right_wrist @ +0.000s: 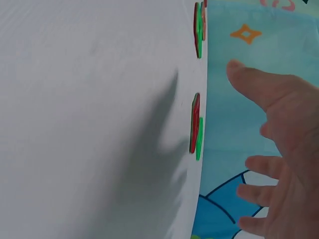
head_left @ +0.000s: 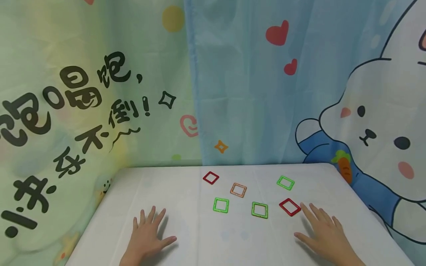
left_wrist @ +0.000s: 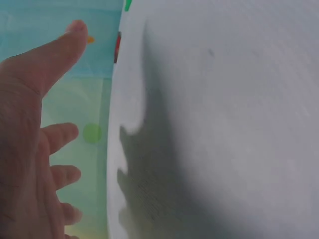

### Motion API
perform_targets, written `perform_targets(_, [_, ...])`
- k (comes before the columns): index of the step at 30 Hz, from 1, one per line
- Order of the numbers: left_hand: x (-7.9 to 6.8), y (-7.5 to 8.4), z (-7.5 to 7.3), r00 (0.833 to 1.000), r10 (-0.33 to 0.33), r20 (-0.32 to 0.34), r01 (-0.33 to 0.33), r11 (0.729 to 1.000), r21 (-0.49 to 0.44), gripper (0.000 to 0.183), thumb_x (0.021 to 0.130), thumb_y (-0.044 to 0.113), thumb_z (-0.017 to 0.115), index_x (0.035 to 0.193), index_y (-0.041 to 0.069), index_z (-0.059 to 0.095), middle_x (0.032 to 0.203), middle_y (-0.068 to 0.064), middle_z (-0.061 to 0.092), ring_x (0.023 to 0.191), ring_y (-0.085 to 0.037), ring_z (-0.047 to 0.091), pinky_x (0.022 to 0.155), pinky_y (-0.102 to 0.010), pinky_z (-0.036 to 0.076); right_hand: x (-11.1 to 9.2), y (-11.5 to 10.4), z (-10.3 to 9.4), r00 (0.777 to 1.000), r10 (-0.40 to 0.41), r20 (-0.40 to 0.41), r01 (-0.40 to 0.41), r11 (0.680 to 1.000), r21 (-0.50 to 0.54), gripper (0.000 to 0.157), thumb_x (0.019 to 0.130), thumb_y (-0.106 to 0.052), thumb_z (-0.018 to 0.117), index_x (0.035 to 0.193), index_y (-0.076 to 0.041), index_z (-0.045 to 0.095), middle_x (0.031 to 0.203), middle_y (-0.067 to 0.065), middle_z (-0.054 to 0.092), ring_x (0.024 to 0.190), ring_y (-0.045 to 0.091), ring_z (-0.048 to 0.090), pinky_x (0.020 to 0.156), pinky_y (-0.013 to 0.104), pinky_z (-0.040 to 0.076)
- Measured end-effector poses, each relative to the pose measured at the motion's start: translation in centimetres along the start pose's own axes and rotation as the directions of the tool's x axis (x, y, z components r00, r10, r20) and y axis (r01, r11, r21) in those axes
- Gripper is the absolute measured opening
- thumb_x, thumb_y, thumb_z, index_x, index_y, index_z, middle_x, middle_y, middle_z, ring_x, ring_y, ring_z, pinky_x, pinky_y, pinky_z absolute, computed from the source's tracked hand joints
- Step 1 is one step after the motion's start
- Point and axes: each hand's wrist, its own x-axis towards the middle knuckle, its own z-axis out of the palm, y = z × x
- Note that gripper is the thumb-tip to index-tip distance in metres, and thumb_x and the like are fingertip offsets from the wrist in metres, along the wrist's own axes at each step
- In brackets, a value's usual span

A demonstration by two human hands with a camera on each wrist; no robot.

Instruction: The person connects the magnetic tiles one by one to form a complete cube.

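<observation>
My left hand (head_left: 146,236) is held over the left of the white table, its fingers spread and holding nothing. On the right, my right hand (head_left: 324,232) is also spread, with nothing in it. Its index fingertip appears beside the right corner of a red square frame (head_left: 285,209); the right wrist view shows that hand raised off the surface. A green square frame (head_left: 259,216) lies left of that red one, another green frame (head_left: 220,211) further left, and a third green frame (head_left: 283,187) behind. An orange frame (head_left: 232,188) and a second red frame (head_left: 206,174) lie toward the back.
A white cloth covers the table (head_left: 173,221), whose back edge meets a printed curtain (head_left: 233,92). The curtain carries hearts, dark lettering and a white cartoon animal (head_left: 376,162) on the right. Both hands cast shadows on the cloth.
</observation>
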Motion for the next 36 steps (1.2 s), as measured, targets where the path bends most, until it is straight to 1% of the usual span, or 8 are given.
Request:
perform_targets(4, [0.6,0.6,-0.1,0.999,0.044,-0.006,-0.044,0.998,-0.044,0.090,0.076,0.072,0.063,0.143,0.014,0.048,0.149,-0.024,0.036,0.133,-0.059,0.022,0.102,-0.071,0.016,0.5,-0.9,-0.3,0.999,-0.018,-0.040,0.019,0.999,0.046,0.078,0.073,-0.040,0.083,0.130,0.004,0.055,0.125,0.033,0.052,0.113,0.051,0.045,0.091,0.071,0.032])
perform_targets(8, [1.1,1.2,-0.1,0.997,0.070,0.026,-0.068,0.995,-0.067,0.083,0.079,0.065,0.065,0.142,0.014,0.049,0.147,-0.021,0.040,0.133,-0.055,0.028,0.103,-0.067,0.021,1.0,-1.7,-0.3,1.000,0.011,-0.006,-0.010,0.990,0.140,0.058,0.077,-0.032,0.081,0.120,0.002,0.062,0.090,0.014,0.060,0.081,0.031,0.054,0.073,0.050,0.048])
perform_targets(12, [1.9,1.9,0.1,0.991,0.126,0.038,-0.122,0.988,-0.098,0.075,0.081,0.058,0.069,0.138,0.011,0.053,0.140,-0.020,0.048,0.129,-0.047,0.040,0.101,-0.062,0.030,1.0,-2.5,0.1,1.000,0.025,-0.004,-0.023,0.975,0.220,0.042,0.080,-0.023,0.079,0.113,-0.001,0.066,0.071,-0.001,0.046,0.065,0.017,0.043,0.056,0.033,0.037])
perform_targets(15, [2.7,2.5,0.4,0.983,0.182,0.021,-0.179,0.978,-0.107,0.069,0.082,0.053,0.070,0.134,0.009,0.056,0.134,-0.018,0.053,0.124,-0.039,0.047,0.098,-0.058,0.036,1.2,-3.1,0.4,0.999,0.003,-0.035,0.006,0.971,0.240,0.038,0.080,-0.020,0.079,0.111,-0.001,0.068,0.071,-0.003,0.046,0.065,0.016,0.043,0.056,0.033,0.036])
perform_targets(20, [3.8,3.6,1.2,0.972,0.235,0.013,-0.232,0.967,-0.105,0.061,0.083,0.048,0.070,0.129,0.010,0.060,0.128,-0.013,0.057,0.117,-0.032,0.053,0.091,-0.053,0.043,1.8,-4.3,1.0,1.000,-0.011,-0.003,0.012,0.959,0.285,0.038,0.082,-0.022,0.078,0.113,-0.004,0.068,0.081,-0.004,0.056,0.075,0.016,0.052,0.062,0.035,0.044])
perform_targets(27, [5.3,5.5,2.5,0.966,0.257,0.000,-0.255,0.959,-0.122,0.051,0.084,0.045,0.070,0.123,0.013,0.064,0.120,-0.005,0.061,0.109,-0.026,0.058,0.087,-0.045,0.047,3.2,-6.6,1.0,0.999,-0.030,-0.022,0.036,0.945,0.326,0.035,0.081,-0.022,0.079,0.111,-0.008,0.068,0.090,-0.002,0.064,0.081,0.017,0.060,0.068,0.039,0.050])
perform_targets(31, [6.7,6.6,2.7,0.967,0.253,-0.020,-0.254,0.961,-0.114,0.045,0.084,0.042,0.071,0.120,0.015,0.066,0.117,-0.002,0.061,0.106,-0.024,0.060,0.086,-0.043,0.048,4.5,-8.1,1.0,0.997,-0.060,-0.051,0.075,0.933,0.351,0.033,0.082,-0.021,0.078,0.112,-0.011,0.069,0.091,-0.002,0.064,0.084,0.017,0.061,0.070,0.037,0.050])
perform_targets(36, [8.2,7.9,3.0,0.965,0.262,-0.009,-0.260,0.954,-0.149,0.041,0.084,0.038,0.073,0.117,0.014,0.068,0.116,-0.001,0.062,0.106,-0.022,0.060,0.087,-0.041,0.048,5.7,-9.8,1.2,0.996,-0.084,-0.033,0.090,0.920,0.381,0.033,0.082,-0.021,0.078,0.112,-0.011,0.070,0.090,-0.003,0.064,0.083,0.015,0.060,0.071,0.036,0.050])
